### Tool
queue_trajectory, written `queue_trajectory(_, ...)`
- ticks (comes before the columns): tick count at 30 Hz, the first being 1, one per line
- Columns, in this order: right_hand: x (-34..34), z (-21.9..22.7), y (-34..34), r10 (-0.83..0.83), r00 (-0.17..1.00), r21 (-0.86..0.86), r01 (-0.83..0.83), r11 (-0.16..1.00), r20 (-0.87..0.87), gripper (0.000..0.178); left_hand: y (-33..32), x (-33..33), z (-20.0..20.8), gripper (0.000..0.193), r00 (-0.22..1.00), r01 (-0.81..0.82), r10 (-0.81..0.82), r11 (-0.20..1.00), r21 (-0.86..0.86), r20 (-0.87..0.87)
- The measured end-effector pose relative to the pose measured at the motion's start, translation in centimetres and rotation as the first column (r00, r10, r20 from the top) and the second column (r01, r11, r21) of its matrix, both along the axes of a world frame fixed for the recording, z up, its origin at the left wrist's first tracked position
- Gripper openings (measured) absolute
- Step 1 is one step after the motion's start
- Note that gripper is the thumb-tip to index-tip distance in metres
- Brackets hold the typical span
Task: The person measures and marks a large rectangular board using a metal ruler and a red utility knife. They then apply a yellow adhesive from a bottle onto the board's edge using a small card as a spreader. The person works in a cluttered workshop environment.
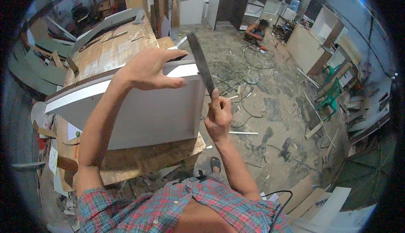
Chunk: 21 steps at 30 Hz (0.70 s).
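A white box-like panel with a raised rim stands on edge on the wooden workbench. Across its upper right corner my left hand is spread, thumb on the near side and fingers over the far side, with the white rim between them. My right hand is closed round the lower end of a long flat dark file, index finger stretched along it. The file tilts up and to the left, its side against the panel's right end or very close to it; contact is hard to tell.
Curved grey strips and scraps lie on the bench's far part. Cables and offcuts litter the floor on the right. A person crouches farther back. Cabinets and a green chair stand at right.
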State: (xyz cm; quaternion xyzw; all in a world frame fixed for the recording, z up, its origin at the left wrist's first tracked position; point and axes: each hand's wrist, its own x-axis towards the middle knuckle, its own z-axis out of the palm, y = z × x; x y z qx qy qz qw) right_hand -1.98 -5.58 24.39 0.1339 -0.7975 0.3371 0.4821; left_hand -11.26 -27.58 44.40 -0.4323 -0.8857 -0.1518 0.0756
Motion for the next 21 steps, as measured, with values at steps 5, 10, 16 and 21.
queue_trajectory(5, 2.3, -3.5, -0.2, 0.019, 1.000, -0.099, -0.019, 0.995, -0.010, 0.079, -0.1, -0.4, 0.2, 0.074, 1.000, -0.002, 0.002, 1.000, 0.004, 0.005)
queue_trajectory(10, 0.4, 1.0, 0.4, 0.010, 1.000, 0.007, -0.010, 1.000, -0.018, 0.078, 0.2, 0.0, 0.1, 0.079, 1.000, 0.021, -0.020, 0.999, 0.040, -0.020)
queue_trajectory(16, 3.9, -2.4, 0.2, 0.011, 0.999, -0.067, -0.008, 0.998, 0.032, 0.083, -0.4, -0.1, -0.7, 0.075, 0.995, 0.050, -0.044, 0.996, 0.070, -0.094)
queue_trajectory(21, 2.2, -0.1, 1.6, 0.028, 0.996, -0.004, -0.027, 1.000, 0.090, 0.076, 0.5, 0.6, -0.3, 0.074, 1.000, 0.012, -0.014, 0.995, 0.096, 0.019)
